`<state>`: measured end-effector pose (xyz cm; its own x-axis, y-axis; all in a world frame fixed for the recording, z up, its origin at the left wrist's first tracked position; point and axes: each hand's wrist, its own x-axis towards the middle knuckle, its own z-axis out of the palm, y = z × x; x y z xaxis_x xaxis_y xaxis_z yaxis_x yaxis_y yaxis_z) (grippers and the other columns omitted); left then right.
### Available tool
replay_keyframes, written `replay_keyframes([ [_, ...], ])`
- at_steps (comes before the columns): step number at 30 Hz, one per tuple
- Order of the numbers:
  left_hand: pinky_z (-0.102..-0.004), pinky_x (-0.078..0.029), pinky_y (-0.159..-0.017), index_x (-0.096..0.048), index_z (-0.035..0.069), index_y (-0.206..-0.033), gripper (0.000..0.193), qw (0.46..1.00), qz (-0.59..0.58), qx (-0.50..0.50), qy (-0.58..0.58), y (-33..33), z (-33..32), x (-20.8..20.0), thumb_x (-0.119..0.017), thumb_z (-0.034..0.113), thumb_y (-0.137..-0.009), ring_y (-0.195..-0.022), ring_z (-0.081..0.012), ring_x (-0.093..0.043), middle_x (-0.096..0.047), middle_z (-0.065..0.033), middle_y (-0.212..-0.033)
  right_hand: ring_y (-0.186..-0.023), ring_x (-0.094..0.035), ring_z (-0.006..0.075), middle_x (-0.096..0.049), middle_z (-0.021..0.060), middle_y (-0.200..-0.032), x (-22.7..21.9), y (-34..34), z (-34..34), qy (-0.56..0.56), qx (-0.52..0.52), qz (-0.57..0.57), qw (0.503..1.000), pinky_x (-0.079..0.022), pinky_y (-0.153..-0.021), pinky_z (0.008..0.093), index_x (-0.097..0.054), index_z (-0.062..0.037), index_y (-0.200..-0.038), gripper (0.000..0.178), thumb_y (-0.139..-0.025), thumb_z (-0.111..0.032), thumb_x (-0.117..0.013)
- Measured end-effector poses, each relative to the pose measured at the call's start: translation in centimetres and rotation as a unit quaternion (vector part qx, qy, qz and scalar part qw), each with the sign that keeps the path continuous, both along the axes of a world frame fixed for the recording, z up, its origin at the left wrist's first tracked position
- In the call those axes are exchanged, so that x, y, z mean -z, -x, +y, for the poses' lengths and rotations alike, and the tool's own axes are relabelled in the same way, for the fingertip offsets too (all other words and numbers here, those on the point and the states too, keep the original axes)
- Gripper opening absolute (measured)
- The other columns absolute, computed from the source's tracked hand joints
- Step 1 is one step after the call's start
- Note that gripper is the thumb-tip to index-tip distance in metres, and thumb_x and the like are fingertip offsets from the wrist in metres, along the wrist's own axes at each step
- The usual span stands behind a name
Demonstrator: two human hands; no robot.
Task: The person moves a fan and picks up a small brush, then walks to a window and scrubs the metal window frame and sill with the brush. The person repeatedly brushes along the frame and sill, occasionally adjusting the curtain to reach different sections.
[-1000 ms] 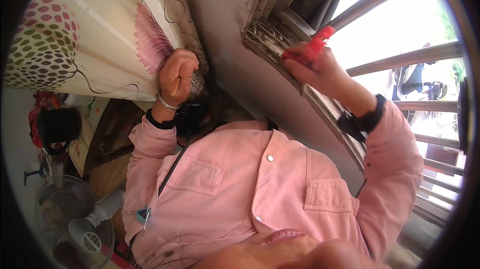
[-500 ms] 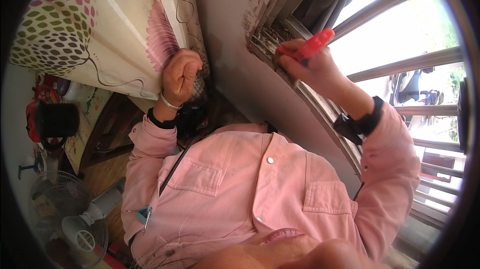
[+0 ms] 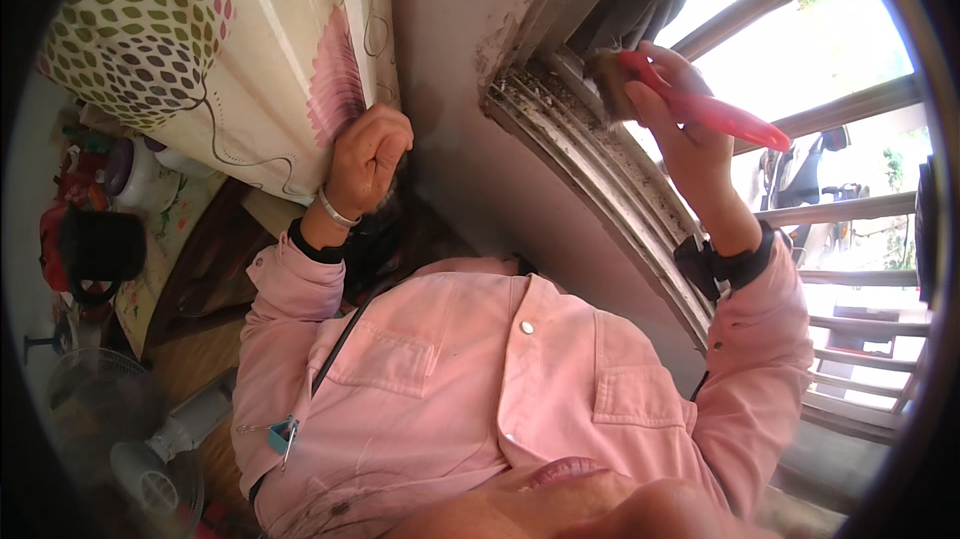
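Observation:
My right hand [image 3: 697,154] grips a paintbrush with a red handle [image 3: 738,121], raised at the window. Its brown bristles [image 3: 607,87] point left, just over the far end of the window sill [image 3: 590,154]. Dark grit and dirt lie in the sill's grooves. My left hand [image 3: 368,161] is closed at the edge of a cream curtain [image 3: 265,69] patterned with leaf shapes. The cloth appears gathered in its fingers, though the fingertips are partly hidden.
Metal window bars [image 3: 840,119] run along the right, and a dark cloth-like object [image 3: 635,4] is at the window's far end. A wall with peeling paint [image 3: 450,69] separates curtain and window. At left are a black pot [image 3: 100,244] and a fan [image 3: 150,459].
The brush has turned in my right hand: its bristles now show over the sill and its handle points right. My left hand stays closed at the curtain.

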<state>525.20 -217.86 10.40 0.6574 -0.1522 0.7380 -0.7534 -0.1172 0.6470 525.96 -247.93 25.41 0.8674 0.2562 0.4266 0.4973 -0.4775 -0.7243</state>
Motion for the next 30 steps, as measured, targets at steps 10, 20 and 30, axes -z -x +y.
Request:
replay_keyframes([
  [10, -0.0310, -0.045, -0.058, -0.057, 0.004, -0.089, 0.007, 0.995, 0.021, 0.024, -0.094, -0.5, -3.3, -3.2, -0.055, 0.010, -0.091, -0.065, -0.0212, -0.055, -0.054, -0.0083, -0.078, -0.079, -0.061, 0.0102, -0.064, 0.0056, -0.094, 2.0, 5.2, -1.0, -0.132, 0.107, 0.002, 0.985, -0.051, -0.068, 0.0237, -0.059, -0.0031, -0.117, 0.032, -0.087, -0.013, -0.065],
  [20, -0.0298, -0.044, -0.067, -0.060, 0.003, -0.102, 0.016, 0.979, 0.083, 0.151, -0.106, 1.1, -6.3, -6.1, -0.058, 0.012, -0.088, -0.072, -0.0194, -0.054, -0.054, -0.0079, -0.082, -0.091, -0.059, 0.0298, -0.062, 0.0097, -0.104, 2.0, 11.1, -1.0, 0.259, 0.150, -0.095, 0.950, -0.050, -0.076, 0.0372, -0.066, -0.0098, -0.096, 0.023, -0.073, -0.008, -0.071],
  [30, -0.0400, -0.026, -0.107, -0.040, 0.004, -0.137, 0.048, 0.953, -0.116, 0.248, -0.129, 5.2, -10.2, -9.8, -0.045, 0.031, -0.097, -0.131, -0.0319, -0.033, -0.035, -0.0167, -0.142, -0.086, -0.059, 0.0272, -0.062, 0.0072, -0.096, 1.4, 14.4, -1.1, 0.286, 0.099, -0.131, 0.944, -0.049, -0.073, 0.0385, -0.063, -0.0101, -0.094, 0.017, -0.078, -0.013, -0.067],
])
